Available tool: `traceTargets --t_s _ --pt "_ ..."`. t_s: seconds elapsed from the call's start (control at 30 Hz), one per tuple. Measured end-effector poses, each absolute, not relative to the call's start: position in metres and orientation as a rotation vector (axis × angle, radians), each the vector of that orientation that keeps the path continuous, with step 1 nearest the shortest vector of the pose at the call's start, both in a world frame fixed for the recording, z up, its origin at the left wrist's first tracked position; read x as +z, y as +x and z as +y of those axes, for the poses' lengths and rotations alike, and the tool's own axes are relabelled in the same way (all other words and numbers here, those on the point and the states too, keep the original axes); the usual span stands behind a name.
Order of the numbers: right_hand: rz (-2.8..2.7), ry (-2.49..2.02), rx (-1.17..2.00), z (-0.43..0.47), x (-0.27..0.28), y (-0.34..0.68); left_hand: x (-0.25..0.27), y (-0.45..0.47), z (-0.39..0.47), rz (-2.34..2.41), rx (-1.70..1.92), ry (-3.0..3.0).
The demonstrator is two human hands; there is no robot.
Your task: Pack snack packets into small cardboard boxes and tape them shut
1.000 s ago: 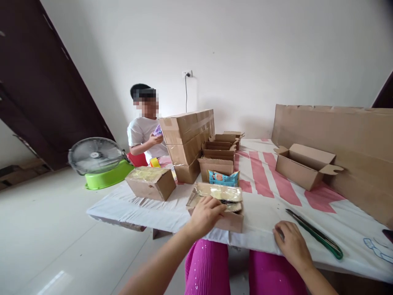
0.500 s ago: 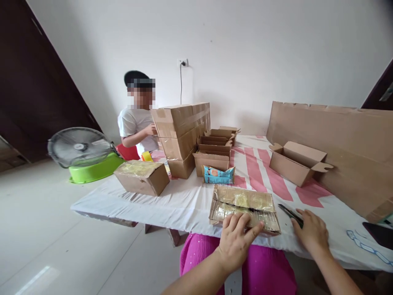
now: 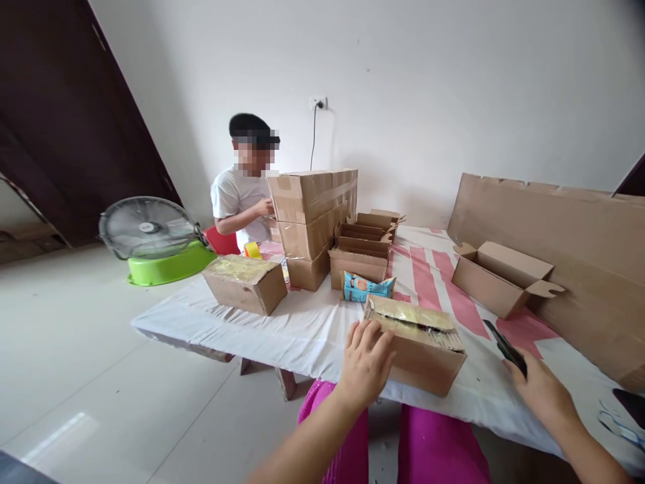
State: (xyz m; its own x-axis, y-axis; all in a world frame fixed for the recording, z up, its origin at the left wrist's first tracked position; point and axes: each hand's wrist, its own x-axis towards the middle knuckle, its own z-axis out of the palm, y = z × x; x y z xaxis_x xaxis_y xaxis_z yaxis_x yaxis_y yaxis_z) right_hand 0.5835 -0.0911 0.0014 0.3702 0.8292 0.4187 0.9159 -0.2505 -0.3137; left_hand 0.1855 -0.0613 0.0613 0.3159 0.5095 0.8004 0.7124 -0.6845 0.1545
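Note:
A taped cardboard box (image 3: 423, 356) lies at the table's near edge, with a gap in the tape along its top seam. My left hand (image 3: 367, 363) rests against its left end, fingers stretched out and not wrapped round it. In my right hand (image 3: 547, 393) is a utility knife (image 3: 506, 347), its tip pointing away from me, to the right of the box and apart from it. A blue snack packet (image 3: 367, 288) lies just behind the box.
Stacked taped boxes (image 3: 307, 228) and several open boxes (image 3: 360, 265) stand further back. One taped box (image 3: 246, 286) sits left, another open box (image 3: 496, 282) right, before a large cardboard sheet (image 3: 564, 249). A person (image 3: 242, 195) sits across; a fan (image 3: 148, 228) stands left.
The box has tipped so its front side now shows. My left hand has slid from its top to its left end. My right hand has lifted the utility knife off the table.

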Motion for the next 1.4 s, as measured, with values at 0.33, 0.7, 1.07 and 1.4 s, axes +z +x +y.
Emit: traceTargets --t_s 0.33,0.7,1.07,1.4 --pt "-2.226 -1.585 -0.292 -0.063 0.143 0.43 0.037 0.186 -0.057 -1.1 -1.458 -2.294" --pt "-2.756 -1.419 -0.791 -0.053 0.17 0.365 0.036 0.184 -0.053 -1.081 -1.431 -2.31" --pt "-2.694 -1.456 -0.985 -0.108 0.171 0.476 0.036 0.184 -0.055 -1.083 -1.416 -2.3" --pt "-2.013 -1.979 -0.552 -0.124 0.123 0.537 0.065 0.172 -0.06 -1.197 -1.431 -2.334"
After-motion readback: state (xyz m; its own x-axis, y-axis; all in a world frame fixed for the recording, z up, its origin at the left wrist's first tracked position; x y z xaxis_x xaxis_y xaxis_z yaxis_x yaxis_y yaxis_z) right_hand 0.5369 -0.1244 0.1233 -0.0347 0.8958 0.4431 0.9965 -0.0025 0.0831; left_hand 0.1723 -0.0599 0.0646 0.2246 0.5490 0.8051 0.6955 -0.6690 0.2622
